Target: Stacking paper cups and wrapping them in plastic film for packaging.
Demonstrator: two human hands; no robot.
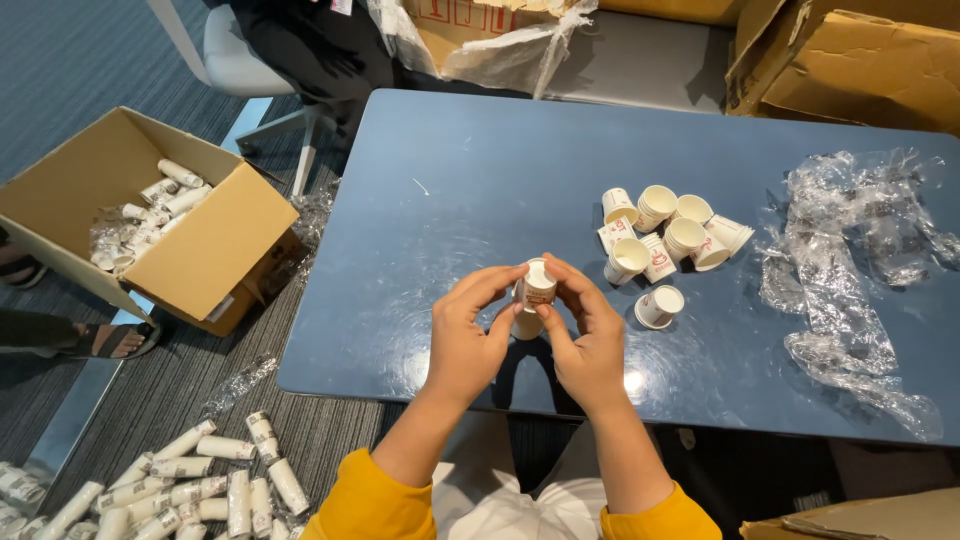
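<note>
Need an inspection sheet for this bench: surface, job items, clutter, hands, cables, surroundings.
Surface: blue table, glossy.
Job's things: small stack of cups held above the table edge; loose cups grouped right of it.
Clutter: crumpled plastic wrap at right.
Grippers: left hand and right hand both grip the stack.
Cables: nothing seen.
Surroundings: open box of wrapped sleeves on floor, more sleeves loose below; cartons behind.

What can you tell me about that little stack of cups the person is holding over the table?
The small stack of paper cups is white with red printing on the side, and looks like thin paper. The top cup's open mouth faces up toward the camera; a lower cup shows beneath the fingers. The left hand and right hand pinch it from either side with fingertips, just above the blue table, near the front edge.
</note>
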